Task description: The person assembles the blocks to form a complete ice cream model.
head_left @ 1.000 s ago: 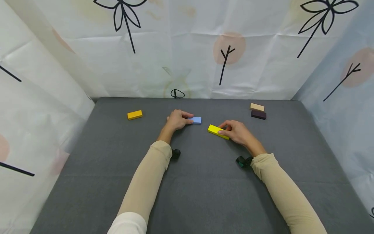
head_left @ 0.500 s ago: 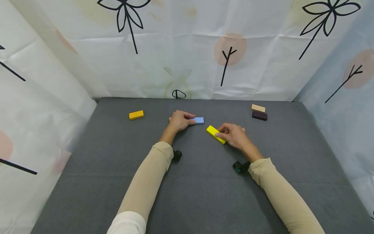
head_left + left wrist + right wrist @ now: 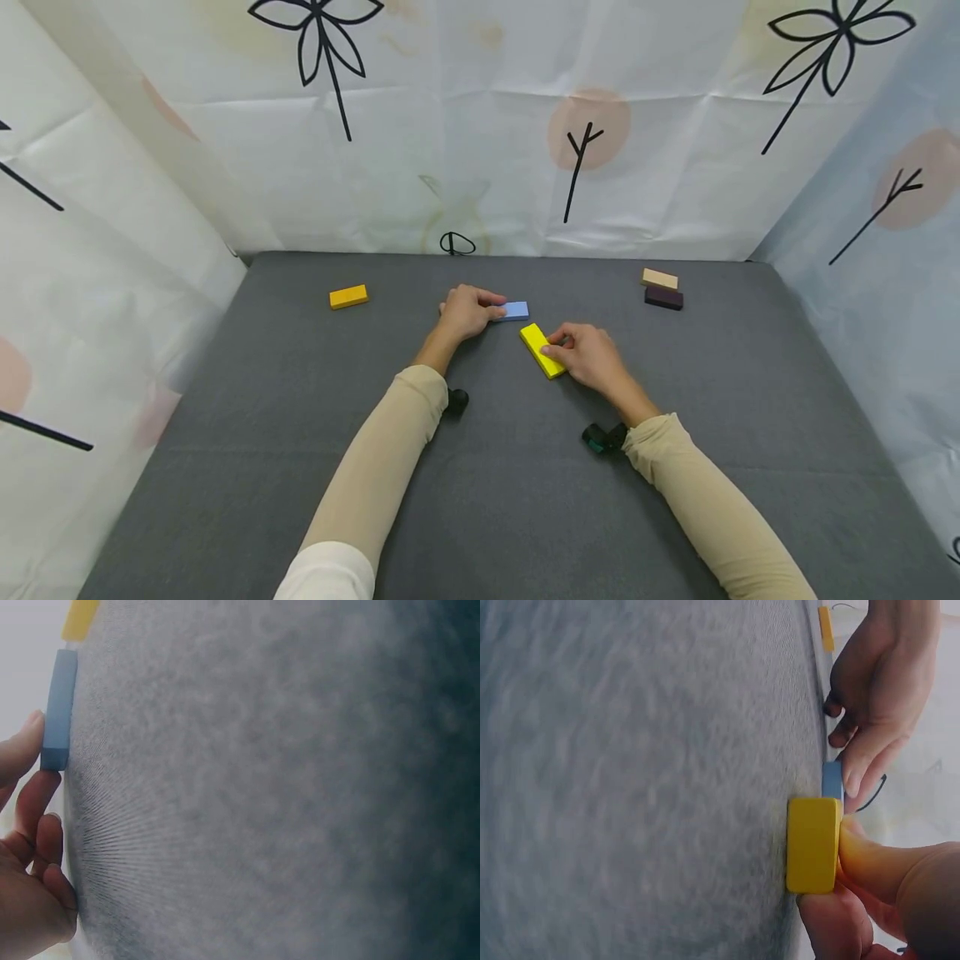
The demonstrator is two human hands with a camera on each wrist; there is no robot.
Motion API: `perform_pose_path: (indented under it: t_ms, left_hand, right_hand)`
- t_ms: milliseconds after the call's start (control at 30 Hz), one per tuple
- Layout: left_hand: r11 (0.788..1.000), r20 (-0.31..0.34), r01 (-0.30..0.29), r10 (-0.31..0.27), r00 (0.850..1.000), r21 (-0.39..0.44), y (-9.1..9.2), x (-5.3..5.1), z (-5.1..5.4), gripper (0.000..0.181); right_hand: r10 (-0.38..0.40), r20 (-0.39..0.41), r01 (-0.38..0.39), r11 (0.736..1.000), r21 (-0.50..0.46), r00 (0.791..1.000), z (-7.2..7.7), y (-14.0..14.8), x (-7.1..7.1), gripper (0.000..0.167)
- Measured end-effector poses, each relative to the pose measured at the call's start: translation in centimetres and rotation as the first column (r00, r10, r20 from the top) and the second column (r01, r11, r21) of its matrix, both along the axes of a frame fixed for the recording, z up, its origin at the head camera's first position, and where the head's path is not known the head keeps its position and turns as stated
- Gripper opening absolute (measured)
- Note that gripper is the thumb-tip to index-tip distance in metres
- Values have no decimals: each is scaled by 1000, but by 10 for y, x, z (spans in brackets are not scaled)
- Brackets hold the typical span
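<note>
A light blue block lies on the grey table, its left end pinched between the thumb and finger of the left hand. Just in front of it and to the right, a yellow block lies slantwise, gripped near its right side by the thumb and fingers of the right hand. In the left wrist view the blue block stands between the fingertips and a bit of yellow. The right wrist view has the yellow block's end close up, the blue block behind it.
An orange-yellow block lies at the back left of the table. At the back right, a beige block lies right behind a dark block. Patterned white cloth hangs behind and at both sides.
The right hand has moved left and nearer the person, turning the yellow block to a steeper slant. The left hand and blue block have shifted slightly right.
</note>
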State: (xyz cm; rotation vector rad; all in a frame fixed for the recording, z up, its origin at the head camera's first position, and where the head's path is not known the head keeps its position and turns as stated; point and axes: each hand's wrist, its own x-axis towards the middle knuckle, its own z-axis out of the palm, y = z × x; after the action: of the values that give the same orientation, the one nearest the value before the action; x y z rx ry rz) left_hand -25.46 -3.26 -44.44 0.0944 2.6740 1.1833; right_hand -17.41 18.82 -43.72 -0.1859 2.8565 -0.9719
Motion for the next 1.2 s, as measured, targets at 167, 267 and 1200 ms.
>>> perform_pose_path:
  t_ms: [167, 267, 1200]
  left_hand:
    - [1000, 1, 0, 0, 1000, -9, 3, 0, -1, 25]
    - [1000, 3, 3, -3, 1000, -17, 4, 0, -1, 25]
    - [997, -68, 69, -71, 995, -33, 11, 2, -4, 39]
  right_hand:
    - [-13, 16, 14, 1000, -28, 1000, -1, -6, 2, 26]
    - [-27, 36, 29, 998, -50, 999, -1, -11, 4, 28]
    - [-18, -160, 25, 999, 42, 987, 8, -6, -19, 36]
